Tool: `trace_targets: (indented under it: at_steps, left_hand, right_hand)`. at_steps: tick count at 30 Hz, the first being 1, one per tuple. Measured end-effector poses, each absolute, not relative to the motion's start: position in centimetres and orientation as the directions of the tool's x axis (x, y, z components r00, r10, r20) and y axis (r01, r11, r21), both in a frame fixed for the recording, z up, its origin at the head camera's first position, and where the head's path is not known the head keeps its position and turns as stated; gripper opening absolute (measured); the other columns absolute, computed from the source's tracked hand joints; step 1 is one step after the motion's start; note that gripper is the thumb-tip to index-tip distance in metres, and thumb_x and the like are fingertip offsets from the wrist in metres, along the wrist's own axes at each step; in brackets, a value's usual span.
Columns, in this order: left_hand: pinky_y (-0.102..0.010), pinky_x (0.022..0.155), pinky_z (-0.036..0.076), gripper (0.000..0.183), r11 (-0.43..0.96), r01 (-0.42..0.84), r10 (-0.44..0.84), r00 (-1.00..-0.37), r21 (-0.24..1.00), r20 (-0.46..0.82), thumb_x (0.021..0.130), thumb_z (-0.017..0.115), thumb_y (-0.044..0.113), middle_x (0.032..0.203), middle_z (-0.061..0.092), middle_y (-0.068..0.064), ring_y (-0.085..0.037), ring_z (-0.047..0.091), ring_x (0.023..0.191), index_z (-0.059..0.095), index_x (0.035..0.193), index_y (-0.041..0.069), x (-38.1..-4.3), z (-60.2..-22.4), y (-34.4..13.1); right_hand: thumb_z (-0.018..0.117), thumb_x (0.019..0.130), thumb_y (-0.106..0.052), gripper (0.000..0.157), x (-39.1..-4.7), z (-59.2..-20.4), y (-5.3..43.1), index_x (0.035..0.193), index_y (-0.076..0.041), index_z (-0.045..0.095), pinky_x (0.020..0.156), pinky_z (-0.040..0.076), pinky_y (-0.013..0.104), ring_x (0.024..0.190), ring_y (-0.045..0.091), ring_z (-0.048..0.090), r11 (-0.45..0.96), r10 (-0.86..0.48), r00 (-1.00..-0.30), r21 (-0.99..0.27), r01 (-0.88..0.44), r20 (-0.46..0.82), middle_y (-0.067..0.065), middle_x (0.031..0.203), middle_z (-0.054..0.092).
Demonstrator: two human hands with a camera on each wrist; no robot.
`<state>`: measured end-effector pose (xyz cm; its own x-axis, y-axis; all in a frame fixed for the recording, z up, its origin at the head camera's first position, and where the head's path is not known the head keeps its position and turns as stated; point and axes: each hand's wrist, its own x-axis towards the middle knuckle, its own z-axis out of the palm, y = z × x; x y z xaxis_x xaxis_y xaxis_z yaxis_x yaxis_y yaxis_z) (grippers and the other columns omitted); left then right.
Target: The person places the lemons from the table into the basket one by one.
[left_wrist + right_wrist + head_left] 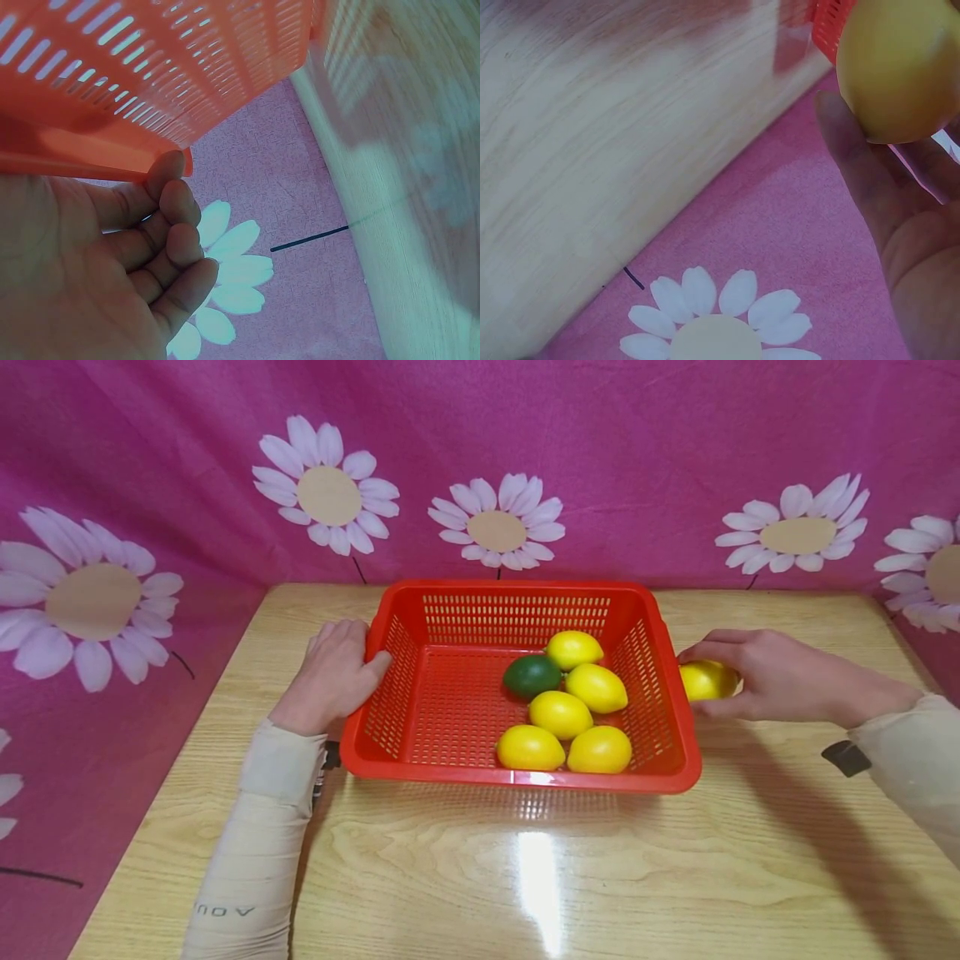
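Note:
A red plastic basket (450, 710) with slotted walls stands on the table. Inside, mostly toward its right half, lie several yellow lemons (561, 715) and one dark green lime-like fruit (532, 677). My left hand (330, 677) grips the basket's left rim, thumb over the top; in the left wrist view its fingers (180, 202) curl below the orange-looking rim. Just outside the right wall, my right hand (765, 672) holds another lemon (705, 680) between thumb and fingers. The right wrist view shows that lemon (900, 67) close up, partly cut off by the frame.
The light wooden table (450, 877) extends in front of the basket and to both sides. Behind it and at the sides hangs a magenta cloth (630, 460) printed with white daisies. A bright light reflection lies on the tabletop near the front.

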<state>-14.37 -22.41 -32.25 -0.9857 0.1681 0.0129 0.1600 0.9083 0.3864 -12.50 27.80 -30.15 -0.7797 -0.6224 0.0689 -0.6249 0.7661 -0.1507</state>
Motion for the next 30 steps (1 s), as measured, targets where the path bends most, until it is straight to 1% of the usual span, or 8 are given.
trace_targets:
  at_steps: [4,12,22,30]
  left_hand:
    - [-0.047,0.091,0.036,0.031,0.909,0.16,0.169,-0.986,0.385,0.012,0.099,0.047,0.028,0.098,0.055,-0.016,-0.034,0.046,0.103,0.055,0.108,0.0,-14.3,-32.2,-22.4]
    - [-0.047,0.091,0.036,0.032,0.909,0.168,0.175,-0.984,0.381,0.017,0.099,0.046,0.029,0.097,0.056,-0.016,-0.034,0.047,0.103,0.056,0.107,0.0,-14.2,-32.1,-22.4]
    - [-0.047,0.089,0.036,0.032,0.909,0.167,0.172,-0.985,0.382,0.02,0.099,0.046,0.03,0.097,0.055,-0.016,-0.034,0.046,0.102,0.055,0.106,0.0,-14.3,-32.3,-22.4]
    - [-0.046,0.089,0.035,0.032,0.907,0.169,0.177,-0.984,0.385,0.015,0.099,0.046,0.029,0.098,0.055,-0.016,-0.034,0.046,0.102,0.055,0.108,0.0,-14.3,-32.2,-22.4]
  right_hand:
    - [0.092,0.072,-0.033,0.054,-12.5,-29.9,27.9,0.119,-0.014,0.074,0.064,0.051,0.021,0.077,0.002,0.054,0.769,-0.62,-0.782,-0.147,-0.622,0.067,-0.003,0.107,0.073]
    - [0.093,0.069,-0.035,0.057,-12.5,-29.6,28.2,0.119,-0.016,0.074,0.063,0.049,0.024,0.075,0.002,0.053,0.76,-0.631,-0.77,-0.124,-0.638,0.091,-0.002,0.108,0.073]
    - [0.093,0.071,-0.038,0.057,-12.3,-28.7,28.4,0.12,-0.018,0.073,0.062,0.05,0.022,0.074,0.001,0.054,0.787,-0.602,-0.795,-0.119,-0.606,0.071,-0.001,0.112,0.072]
    - [0.094,0.069,-0.035,0.056,-12.2,-28.4,28.5,0.118,-0.017,0.074,0.062,0.049,0.021,0.074,0.0,0.052,0.772,-0.618,-0.779,-0.104,-0.627,0.105,-0.003,0.108,0.072]
